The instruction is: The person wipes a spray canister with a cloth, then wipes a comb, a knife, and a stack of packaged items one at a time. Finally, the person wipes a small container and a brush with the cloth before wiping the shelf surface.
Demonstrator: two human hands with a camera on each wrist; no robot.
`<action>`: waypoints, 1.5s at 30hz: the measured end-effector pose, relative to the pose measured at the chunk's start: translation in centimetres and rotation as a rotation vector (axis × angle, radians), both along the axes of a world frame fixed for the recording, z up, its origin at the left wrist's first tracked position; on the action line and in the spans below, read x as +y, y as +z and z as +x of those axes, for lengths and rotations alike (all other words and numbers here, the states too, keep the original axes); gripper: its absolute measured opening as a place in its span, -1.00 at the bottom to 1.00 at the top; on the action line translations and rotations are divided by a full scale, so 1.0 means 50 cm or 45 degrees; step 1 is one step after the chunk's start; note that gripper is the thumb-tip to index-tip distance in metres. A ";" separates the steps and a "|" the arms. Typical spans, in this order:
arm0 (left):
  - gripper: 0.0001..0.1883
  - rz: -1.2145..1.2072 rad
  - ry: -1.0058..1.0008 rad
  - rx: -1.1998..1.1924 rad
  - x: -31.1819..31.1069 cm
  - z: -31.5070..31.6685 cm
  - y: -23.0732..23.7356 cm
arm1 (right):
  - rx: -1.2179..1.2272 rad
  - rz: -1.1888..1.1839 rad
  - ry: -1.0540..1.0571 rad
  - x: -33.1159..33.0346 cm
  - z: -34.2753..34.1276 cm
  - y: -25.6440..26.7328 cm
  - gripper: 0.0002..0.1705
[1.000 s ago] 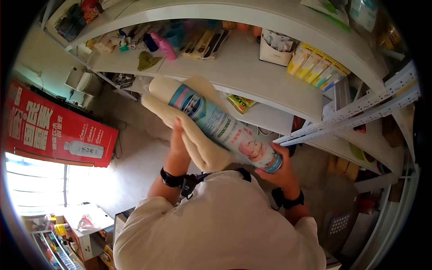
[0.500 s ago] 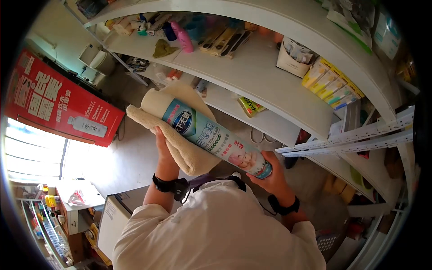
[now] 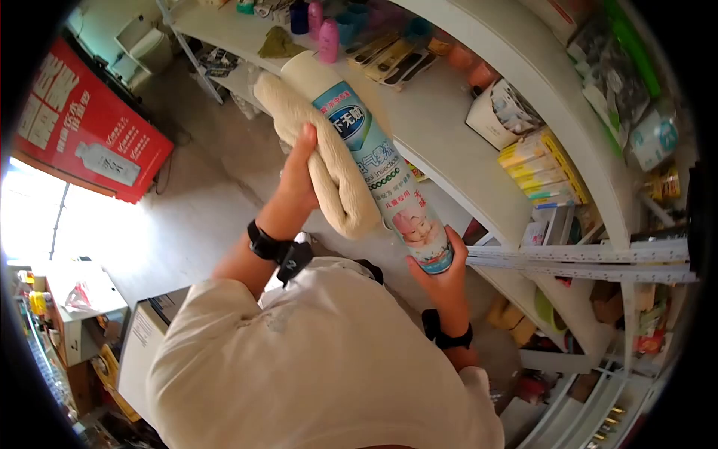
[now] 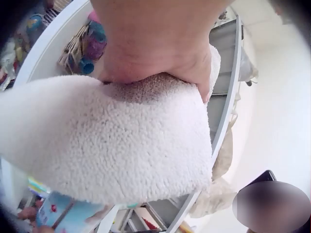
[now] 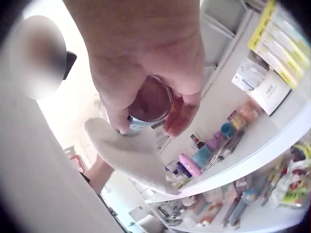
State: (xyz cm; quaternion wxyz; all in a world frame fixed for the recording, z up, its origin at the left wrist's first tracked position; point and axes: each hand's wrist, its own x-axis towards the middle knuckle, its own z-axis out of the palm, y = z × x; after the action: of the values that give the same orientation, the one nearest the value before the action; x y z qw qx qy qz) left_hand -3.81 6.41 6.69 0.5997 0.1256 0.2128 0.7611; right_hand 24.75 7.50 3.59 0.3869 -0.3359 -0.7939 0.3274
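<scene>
A blue and white insecticide spray can [image 3: 370, 157] with a pale cap is held slanting in front of the chest, its baby picture near the base. My right hand [image 3: 443, 271] grips the can's bottom end; in the right wrist view, fingers curl round its round base [image 5: 149, 99]. A thick cream towel [image 3: 333, 176] lies along the can's upper left side and partly behind it. My left hand [image 3: 299, 176] grips this folded towel, with the thumb on top. In the left wrist view, the fluffy towel [image 4: 141, 141] hides the fingertips.
White shelves [image 3: 449, 161] stand ahead and to the right, bearing pink bottles [image 3: 328, 41], a white box [image 3: 499, 112] and yellow packs [image 3: 542, 168]. A perforated metal upright [image 3: 576, 258] juts at right. A red poster box [image 3: 90, 131] and white desk [image 3: 82, 295] are on the left.
The can has tipped steeper, its cap end rising towards the shelf, with the towel still along it. Both hands keep their hold, while the head view has shifted and turned relative to the shelves.
</scene>
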 end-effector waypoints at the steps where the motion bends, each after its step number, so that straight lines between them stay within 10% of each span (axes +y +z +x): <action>1: -0.32 -0.001 0.001 -0.034 0.000 -0.020 0.001 | -0.076 0.136 -0.062 0.000 -0.010 -0.009 -0.12; 10: -0.17 0.084 -0.476 0.477 0.020 -0.016 -0.058 | -0.216 0.611 -0.311 0.011 -0.159 0.012 -0.07; 14: -0.17 -0.056 -0.324 0.085 0.056 -0.150 -0.058 | -0.293 0.740 -0.315 -0.003 -0.176 0.007 0.01; 19: -0.15 -0.102 -0.199 0.055 0.082 -0.208 -0.069 | 0.078 0.134 -0.139 -0.019 -0.252 0.016 -0.08; 23: -0.15 0.116 -0.570 0.106 0.081 -0.183 -0.189 | 0.494 -0.431 -0.172 -0.038 -0.235 -0.034 -0.18; 29: -0.24 0.002 -0.778 -0.066 0.077 -0.149 -0.157 | -0.531 0.436 -0.352 -0.038 -0.285 0.032 -0.29; 38: -0.06 -0.021 -0.445 -0.096 0.148 -0.268 -0.132 | -0.506 0.678 -0.257 -0.008 -0.290 0.005 -0.47; 42: -0.14 -0.006 -0.758 0.195 0.116 -0.198 -0.196 | -0.261 0.301 -0.175 0.035 -0.296 0.016 -0.35; 45: -0.16 -0.111 -0.517 0.311 0.104 -0.168 -0.159 | -0.135 -0.018 0.015 0.087 -0.288 0.038 -0.18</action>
State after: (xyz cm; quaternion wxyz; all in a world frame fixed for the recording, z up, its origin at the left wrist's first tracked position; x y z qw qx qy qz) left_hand -12.21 11.60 -1.28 0.7150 0.2307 0.2869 0.5943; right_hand 10.32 11.83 5.50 0.3401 -0.3509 -0.8129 0.3168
